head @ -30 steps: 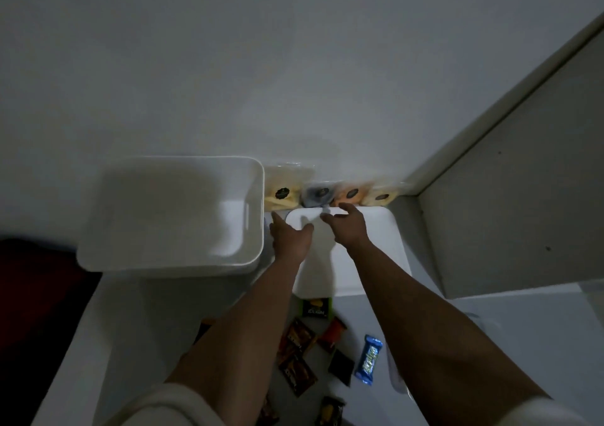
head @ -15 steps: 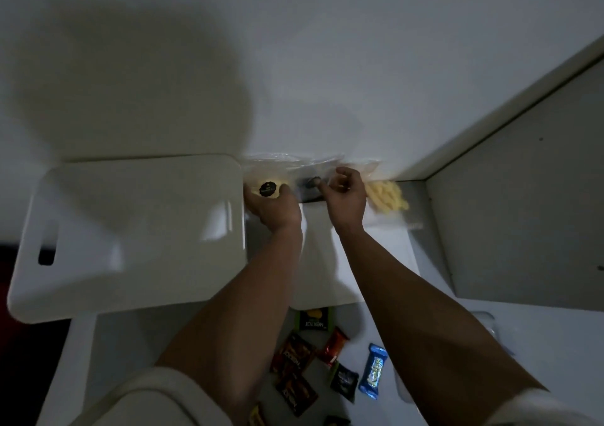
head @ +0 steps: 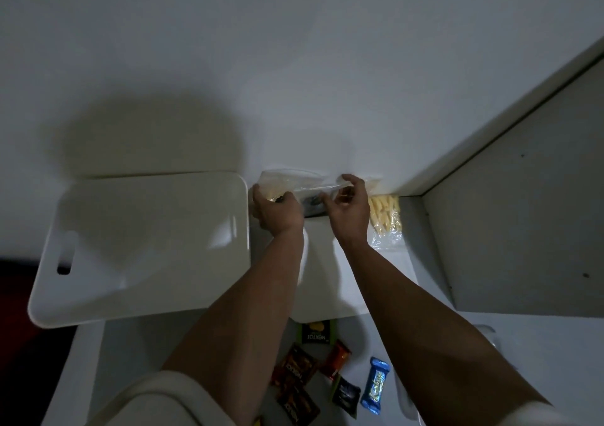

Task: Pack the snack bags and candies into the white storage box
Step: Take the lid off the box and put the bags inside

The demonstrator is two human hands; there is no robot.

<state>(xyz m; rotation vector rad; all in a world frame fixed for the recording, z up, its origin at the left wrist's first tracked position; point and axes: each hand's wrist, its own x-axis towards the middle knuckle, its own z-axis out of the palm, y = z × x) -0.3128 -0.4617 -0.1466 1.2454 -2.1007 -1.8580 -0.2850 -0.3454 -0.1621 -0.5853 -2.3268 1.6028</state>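
The white storage box [head: 150, 311] stands open and empty at the left, with a slot handle in its left wall. Clear snack bags [head: 294, 182] lean against the wall just right of the box. My left hand [head: 277, 211] is closed around the leftmost bags. My right hand [head: 349, 211] pinches the tops of the bags beside it. One bag of yellow sticks [head: 385, 216] lies flat to the right of my right hand. Several wrapped candies lie near me between my forearms, among them a blue one [head: 376, 384] and a brown one [head: 295, 365].
A flat white lid [head: 327, 281] lies under my forearms, right of the box. A grey panel [head: 523, 216] rises at the right behind the white surface. A dark drop [head: 29, 344] lies beyond the surface's left edge.
Both hands reached from the lid up to the snack bags and closed on them. One bag of yellow sticks has tipped flat to the right. The view has shifted toward the box.
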